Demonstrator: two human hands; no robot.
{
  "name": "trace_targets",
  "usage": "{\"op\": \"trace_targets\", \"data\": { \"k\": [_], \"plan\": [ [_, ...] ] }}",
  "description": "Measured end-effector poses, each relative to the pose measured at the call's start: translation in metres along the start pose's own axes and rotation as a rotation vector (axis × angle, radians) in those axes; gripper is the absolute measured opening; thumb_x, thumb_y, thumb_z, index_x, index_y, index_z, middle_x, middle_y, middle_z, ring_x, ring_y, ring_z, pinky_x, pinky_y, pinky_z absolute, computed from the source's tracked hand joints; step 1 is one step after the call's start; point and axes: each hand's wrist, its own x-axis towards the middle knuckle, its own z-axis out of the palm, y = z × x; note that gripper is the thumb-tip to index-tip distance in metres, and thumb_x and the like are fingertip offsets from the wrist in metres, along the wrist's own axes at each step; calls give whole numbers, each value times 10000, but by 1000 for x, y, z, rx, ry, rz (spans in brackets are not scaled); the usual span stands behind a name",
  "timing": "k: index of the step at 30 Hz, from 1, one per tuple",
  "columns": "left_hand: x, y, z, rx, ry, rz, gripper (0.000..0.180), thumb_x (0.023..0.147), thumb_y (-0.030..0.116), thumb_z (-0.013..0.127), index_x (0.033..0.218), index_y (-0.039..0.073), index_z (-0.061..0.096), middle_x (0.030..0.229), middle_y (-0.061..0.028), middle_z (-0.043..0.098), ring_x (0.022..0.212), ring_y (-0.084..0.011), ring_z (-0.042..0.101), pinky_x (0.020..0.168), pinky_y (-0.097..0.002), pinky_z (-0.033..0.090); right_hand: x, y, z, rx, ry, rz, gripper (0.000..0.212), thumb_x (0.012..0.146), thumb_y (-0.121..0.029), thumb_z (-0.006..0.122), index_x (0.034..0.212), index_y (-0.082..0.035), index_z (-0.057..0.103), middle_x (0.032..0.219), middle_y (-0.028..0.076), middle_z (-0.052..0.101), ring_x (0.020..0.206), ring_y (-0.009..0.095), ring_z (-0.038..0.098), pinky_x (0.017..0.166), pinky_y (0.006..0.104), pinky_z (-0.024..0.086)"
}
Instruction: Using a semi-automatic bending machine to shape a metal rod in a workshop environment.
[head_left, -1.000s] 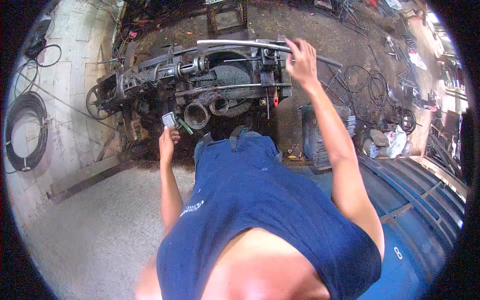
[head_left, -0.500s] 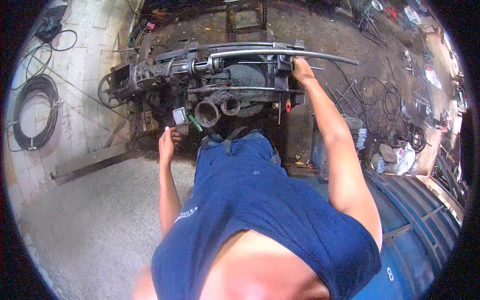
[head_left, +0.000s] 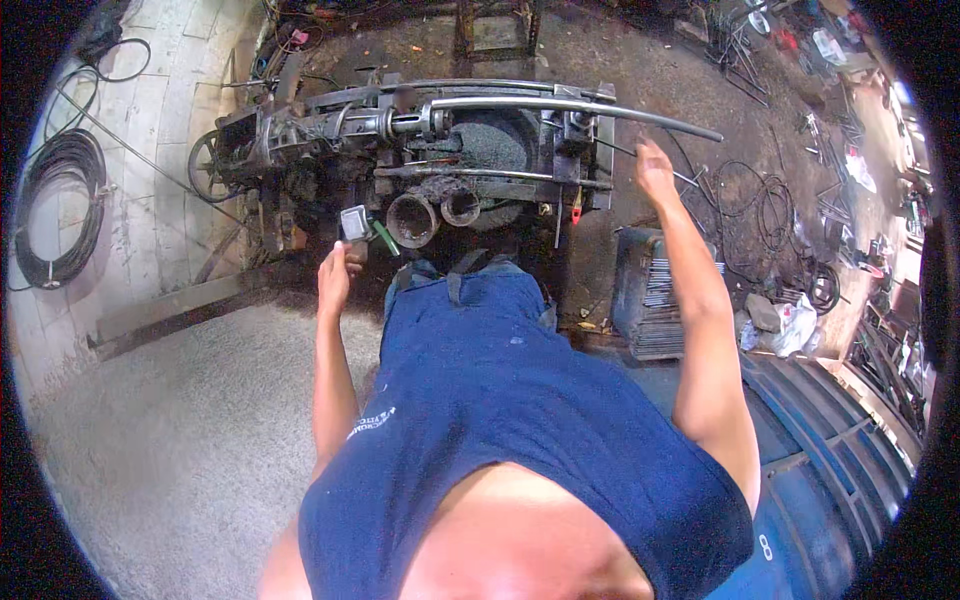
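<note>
A dark, greasy machine (head_left: 350, 130) with metal rails lies across the view in front of me. My right hand (head_left: 655, 172) is beyond its right end, fingers curled around a thin metal rod (head_left: 618, 149) that slopes out from the machine. A long grey bar (head_left: 580, 105) rests along the top and sticks out to the right. My left hand (head_left: 338, 275) is just below a small grey box (head_left: 354, 223), one finger reaching up to its lower edge and the others loosely bent, holding nothing. Beside the box is a green strip (head_left: 384, 238).
Two round pipe ends (head_left: 412, 220) face me below the rails. A red-handled tool (head_left: 577, 206) hangs at the right. A bin of metal rods (head_left: 655, 300) stands near my right arm, with a blue ribbed panel (head_left: 810, 450) below. Coiled cable (head_left: 62, 220) hangs on the left wall.
My right hand has moved right, away from the machine's end block, and the thin rod now slopes farther out. My left hand has risen slightly to the grey box.
</note>
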Motion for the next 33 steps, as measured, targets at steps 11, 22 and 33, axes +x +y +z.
{"op": "trace_targets", "data": {
  "k": [11, 22, 33],
  "plan": [
    [43, 10, 23, -58, -139, 92, 550, 1020, 454, 391, 1110, -30, 634, 843, -67, 661, 716, -129, 609, 648, -273, 462, -156, -7, -23, 89, -11, 319, 112, 761, -33, 589, 828, 41, 639, 947, 264, 599, 887, 440, 603, 793, 492, 505],
    [57, 67, 56, -6, -209, 233, 511, 1018, 409, 429, 1075, -51, 643, 815, -86, 649, 725, -147, 616, 690, -287, 481, -127, -178, -6, 420, -183, 419, 236, 784, -229, 670, 947, -72, 739, 951, 167, 676, 932, 346, 650, 816, 448, 497],
    [61, 29, 36, -49, -206, 192, 541, 1018, 431, 406, 1088, -53, 639, 820, -90, 655, 736, -157, 619, 706, -302, 487, -63, -236, 49, 416, -246, 523, 341, 704, -169, 603, 1015, -80, 712, 1017, 207, 689, 998, 361, 653, 896, 500, 480]
  ]
}}
